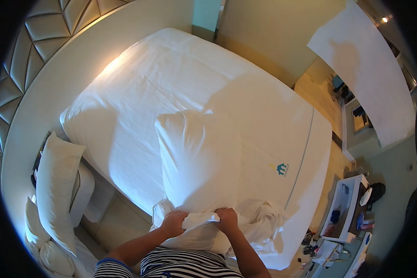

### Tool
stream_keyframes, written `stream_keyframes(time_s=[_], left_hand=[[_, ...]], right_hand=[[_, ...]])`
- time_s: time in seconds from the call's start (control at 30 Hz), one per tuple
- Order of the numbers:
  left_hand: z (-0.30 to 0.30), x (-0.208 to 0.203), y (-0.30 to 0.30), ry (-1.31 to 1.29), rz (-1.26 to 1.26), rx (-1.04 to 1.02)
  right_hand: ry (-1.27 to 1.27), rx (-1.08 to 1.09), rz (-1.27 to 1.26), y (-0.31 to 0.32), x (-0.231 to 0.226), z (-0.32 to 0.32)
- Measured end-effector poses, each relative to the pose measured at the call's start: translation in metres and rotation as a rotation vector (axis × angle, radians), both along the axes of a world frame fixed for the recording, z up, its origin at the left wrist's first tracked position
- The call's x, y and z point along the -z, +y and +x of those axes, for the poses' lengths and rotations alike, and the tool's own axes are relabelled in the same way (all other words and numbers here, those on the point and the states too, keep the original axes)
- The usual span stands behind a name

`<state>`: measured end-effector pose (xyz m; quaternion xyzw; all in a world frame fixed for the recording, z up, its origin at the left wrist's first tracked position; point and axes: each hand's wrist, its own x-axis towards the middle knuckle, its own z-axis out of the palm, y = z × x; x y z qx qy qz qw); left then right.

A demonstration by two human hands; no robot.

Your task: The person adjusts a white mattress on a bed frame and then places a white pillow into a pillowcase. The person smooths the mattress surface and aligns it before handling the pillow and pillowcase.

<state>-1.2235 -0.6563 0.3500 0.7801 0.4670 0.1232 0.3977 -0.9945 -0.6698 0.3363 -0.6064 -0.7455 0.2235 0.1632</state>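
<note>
A plump white pillowcase [194, 157], apparently with a pillow inside, lies along the near middle of the bed. Its near edge makes a folded band between my two hands. My left hand [173, 223] is closed around the left end of this band. At the other end, my right hand [227, 219] grips it with the fingers curled over and partly hidden. Crumpled white cloth [262, 222] is bunched beside my right hand, on the near side of the bed.
A white sheet covers the bed [255, 106]. To the left, a white pillow [58, 185] leans by a chair-like white piece [82, 192], with more pillows [51, 255] below. At right are a cluttered white shelf unit [345, 208] and a large hanging white cloth [366, 69].
</note>
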Motion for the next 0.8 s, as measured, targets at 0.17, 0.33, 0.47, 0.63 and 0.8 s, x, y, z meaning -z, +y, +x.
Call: stream_keyframes(time_s=[0.17, 0.33, 0.47, 0.63, 0.8], left_hand=[[-0.035, 0.022, 0.012, -0.005, 0.201, 0.134], [-0.056, 0.029, 0.05, 0.038, 0.341, -0.164], [-0.033, 0.039, 0.035, 0.023, 0.031, -0.283], [0.015, -0.004, -0.008, -0.112, 0.11, 0.085], [0.016, -0.01, -0.028, 0.049, 0.175, 0.21]], right_hand=[[0.16, -0.092, -0.011, -0.016, -0.017, -0.013], [0.016, -0.193, -0.072, -0.03, -0.019, -0.04], [0.417, -0.102, -0.313, -0.032, -0.023, -0.023], [0.438, 0.189, -0.133, 0.008, -0.051, 0.0], [-0.088, 0.088, 0.286, 0.072, -0.066, -0.051]])
